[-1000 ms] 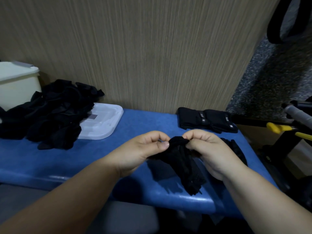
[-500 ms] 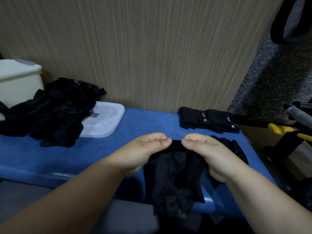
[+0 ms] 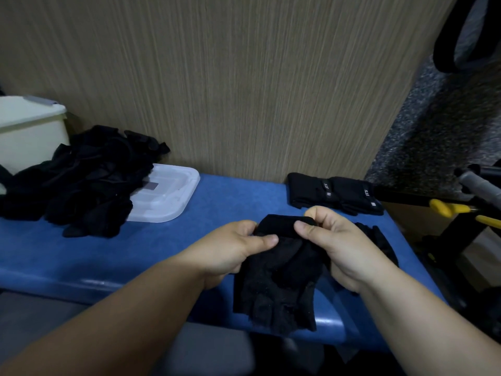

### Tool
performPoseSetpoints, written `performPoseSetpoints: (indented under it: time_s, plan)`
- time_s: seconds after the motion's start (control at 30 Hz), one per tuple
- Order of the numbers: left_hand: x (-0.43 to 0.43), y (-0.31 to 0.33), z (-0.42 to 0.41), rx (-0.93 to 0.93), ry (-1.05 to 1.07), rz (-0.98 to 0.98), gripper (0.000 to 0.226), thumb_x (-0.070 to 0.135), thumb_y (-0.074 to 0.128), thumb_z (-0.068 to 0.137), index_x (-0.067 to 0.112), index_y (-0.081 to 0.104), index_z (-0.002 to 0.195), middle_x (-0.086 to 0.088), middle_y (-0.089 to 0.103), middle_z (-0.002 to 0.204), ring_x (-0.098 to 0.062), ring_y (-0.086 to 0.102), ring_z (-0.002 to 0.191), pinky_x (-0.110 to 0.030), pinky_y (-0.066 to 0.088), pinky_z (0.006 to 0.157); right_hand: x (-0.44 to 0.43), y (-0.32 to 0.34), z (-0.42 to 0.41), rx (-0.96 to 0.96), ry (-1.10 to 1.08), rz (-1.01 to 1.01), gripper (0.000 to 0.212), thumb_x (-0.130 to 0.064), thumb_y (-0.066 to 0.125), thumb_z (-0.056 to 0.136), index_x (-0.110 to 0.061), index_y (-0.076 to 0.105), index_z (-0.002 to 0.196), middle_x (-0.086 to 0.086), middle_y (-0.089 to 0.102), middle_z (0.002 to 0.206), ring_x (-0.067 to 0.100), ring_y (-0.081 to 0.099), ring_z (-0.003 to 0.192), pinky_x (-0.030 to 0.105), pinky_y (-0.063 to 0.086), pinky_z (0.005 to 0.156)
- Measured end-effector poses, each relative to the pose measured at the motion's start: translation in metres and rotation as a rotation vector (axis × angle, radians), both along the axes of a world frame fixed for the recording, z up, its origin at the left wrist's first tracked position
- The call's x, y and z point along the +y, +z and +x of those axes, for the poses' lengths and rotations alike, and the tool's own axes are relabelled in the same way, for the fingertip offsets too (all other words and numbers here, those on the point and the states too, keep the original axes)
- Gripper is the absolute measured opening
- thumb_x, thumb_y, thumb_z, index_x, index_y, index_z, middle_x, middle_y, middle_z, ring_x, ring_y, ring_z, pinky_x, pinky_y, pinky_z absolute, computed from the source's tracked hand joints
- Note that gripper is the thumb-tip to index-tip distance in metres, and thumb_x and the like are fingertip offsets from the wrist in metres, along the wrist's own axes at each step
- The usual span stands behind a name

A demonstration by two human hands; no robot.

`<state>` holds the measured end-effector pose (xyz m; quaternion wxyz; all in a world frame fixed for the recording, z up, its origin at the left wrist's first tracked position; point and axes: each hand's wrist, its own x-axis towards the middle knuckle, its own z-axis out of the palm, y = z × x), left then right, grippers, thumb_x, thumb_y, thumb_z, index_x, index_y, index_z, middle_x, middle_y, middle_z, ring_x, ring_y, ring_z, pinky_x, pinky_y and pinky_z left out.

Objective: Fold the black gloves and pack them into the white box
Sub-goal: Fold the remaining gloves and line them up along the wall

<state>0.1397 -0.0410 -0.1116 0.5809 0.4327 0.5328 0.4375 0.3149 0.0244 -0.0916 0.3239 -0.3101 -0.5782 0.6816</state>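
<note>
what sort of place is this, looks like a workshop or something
Probably an informal packing or work corner, not certain. A blue padded bench stands against a wood-grain wall panel; a heap of black gloves lies by a white box, and folded gloves are set aside at the back right.

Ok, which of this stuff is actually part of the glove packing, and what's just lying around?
Job:
black fingerless fabric glove, held
heap of loose black gloves
folded black labelled gloves
white plastic box
translucent white plastic lid

Lying about:
yellow-handled tool
black hoop
grey metal bar
</note>
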Motion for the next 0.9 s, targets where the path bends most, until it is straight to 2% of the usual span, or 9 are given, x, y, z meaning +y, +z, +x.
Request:
performPoseSetpoints:
  time_s: [0.1, 0.17, 0.27, 0.37, 0.43, 0.53, 0.7, 0.8, 0.9]
  plan:
    - [0.004, 0.0, -0.004, -0.095, 0.101, 0.018, 0.012, 0.013, 0.06, 0.092, 0.008, 0.061, 0.102, -0.012, 0.07, 0.09, -0.022, 0.067, 0.08, -0.034, 0.054, 0.075, 0.005, -0.001, 0.002, -0.002, -0.022, 0.039, 0.029, 0.0, 0.068, 0.08, -0.014, 0.045, 0.071, 0.006, 0.045, 0.067, 0.015, 0.046, 0.063, 0.023, 0.041, 0.061]
    - [0.004, 0.001, -0.006, -0.091, 0.124, 0.051, 0.006, 0.009, 0.056, 0.093, 0.008, 0.061, 0.097, -0.009, 0.067, 0.082, -0.017, 0.064, 0.071, -0.028, 0.053, 0.066, 0.007, -0.001, 0.003, -0.007, -0.033, 0.065, 0.026, -0.002, 0.069, 0.067, -0.016, 0.047, 0.072, 0.005, 0.042, 0.071, 0.015, 0.043, 0.067, 0.024, 0.038, 0.066]
    - [0.002, 0.004, -0.006, -0.012, 0.04, 0.114, 0.007, 0.006, 0.056, 0.093, 0.011, 0.059, 0.089, -0.005, 0.064, 0.078, -0.012, 0.06, 0.064, -0.021, 0.05, 0.058, 0.006, 0.003, 0.006, -0.082, -0.027, 0.072, 0.032, -0.008, 0.068, 0.059, -0.017, 0.055, 0.088, 0.001, 0.055, 0.088, 0.013, 0.052, 0.076, 0.023, 0.045, 0.071]
    - [0.001, 0.003, -0.003, 0.069, -0.059, 0.136, 0.007, 0.006, 0.062, 0.089, 0.013, 0.062, 0.091, -0.005, 0.067, 0.085, -0.014, 0.063, 0.072, -0.021, 0.051, 0.065, 0.001, 0.004, 0.005, -0.17, 0.055, 0.033, 0.053, -0.016, 0.081, 0.064, -0.021, 0.058, 0.112, 0.002, 0.064, 0.107, 0.019, 0.058, 0.089, 0.048, 0.048, 0.092]
    - [0.002, 0.003, -0.001, 0.12, -0.067, 0.14, 0.009, 0.007, 0.066, 0.086, 0.016, 0.065, 0.089, -0.005, 0.07, 0.088, -0.014, 0.065, 0.077, -0.022, 0.051, 0.071, -0.002, 0.003, 0.002, -0.222, 0.086, 0.052, 0.051, -0.013, 0.077, 0.071, -0.018, 0.057, 0.117, 0.003, 0.066, 0.091, 0.019, 0.061, 0.081, 0.042, 0.052, 0.085]
    - [0.003, 0.004, -0.001, 0.208, -0.034, 0.14, 0.01, 0.013, 0.072, 0.082, 0.017, 0.065, 0.089, -0.001, 0.07, 0.078, -0.012, 0.065, 0.071, -0.02, 0.049, 0.065, -0.003, -0.002, -0.002, -0.31, 0.053, 0.199, 0.029, -0.004, 0.072, 0.08, -0.022, 0.067, 0.101, 0.009, 0.06, 0.083, 0.022, 0.058, 0.075, 0.039, 0.049, 0.078]
    - [0.004, 0.006, -0.018, 0.323, 0.0, 0.008, 0.044, 0.044, 0.081, 0.062, 0.018, 0.064, 0.093, -0.006, 0.071, 0.081, -0.018, 0.065, 0.072, -0.031, 0.048, 0.068, 0.003, -0.004, 0.0, -0.288, -0.108, 0.201, 0.026, -0.003, 0.066, 0.084, -0.029, 0.07, 0.084, 0.006, 0.069, 0.078, 0.02, 0.063, 0.07, 0.038, 0.051, 0.07]
    - [0.005, 0.005, -0.028, 0.146, -0.002, -0.077, 0.027, 0.023, 0.079, 0.072, 0.014, 0.064, 0.092, -0.004, 0.069, 0.083, -0.016, 0.065, 0.077, -0.03, 0.051, 0.072, 0.008, -0.004, 0.001, -0.231, -0.217, 0.18, 0.024, -0.001, 0.063, 0.085, -0.024, 0.067, 0.078, 0.005, 0.065, 0.074, 0.02, 0.06, 0.067, 0.035, 0.049, 0.067]
    - [0.01, 0.003, -0.034, -0.077, 0.087, -0.071, 0.035, 0.015, 0.073, 0.076, 0.008, 0.066, 0.109, -0.012, 0.071, 0.103, -0.022, 0.067, 0.092, -0.035, 0.055, 0.083, 0.011, -0.006, 0.003, -0.207, -0.213, 0.229, 0.027, 0.005, 0.066, 0.078, -0.016, 0.054, 0.069, 0.002, 0.049, 0.065, 0.015, 0.043, 0.061, 0.027, 0.037, 0.06]
